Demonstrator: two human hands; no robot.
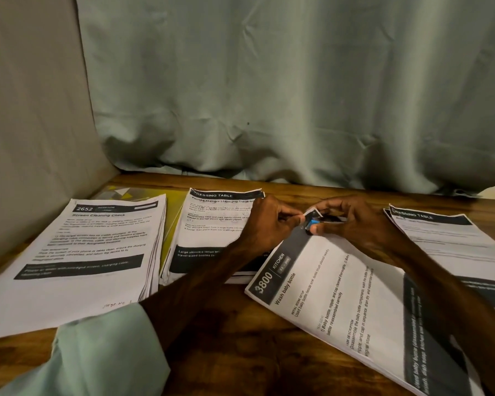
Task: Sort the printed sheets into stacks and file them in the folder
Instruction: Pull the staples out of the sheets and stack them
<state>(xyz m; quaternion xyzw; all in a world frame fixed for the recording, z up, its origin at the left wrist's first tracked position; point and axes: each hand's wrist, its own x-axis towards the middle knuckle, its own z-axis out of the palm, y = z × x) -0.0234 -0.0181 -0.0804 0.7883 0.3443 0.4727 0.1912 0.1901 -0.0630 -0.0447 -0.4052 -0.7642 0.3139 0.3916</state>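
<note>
Against the curtain (pixel 269 95), your worktop (pixel 226 324) holds 4 stacks; your left hand (pixel 265 221) pinches a corner of the kitchen stack (pixel 340 295) while your right hand (pixel 352 221) grips what looks like a blue clip (pixel 313 223) there, so fasten it before reaching the yellow folder (pixel 173 224).

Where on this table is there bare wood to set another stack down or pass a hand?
Widest bare table wood: near edge, between the Screen Cleaning Check stack, left forearm and Kitchen stack. A thin strip runs under the curtain behind the stacks. Crowded mid-right: left hand and right hand pinch the Kitchen stack's corner beside the right Dressing Table stack.
</note>
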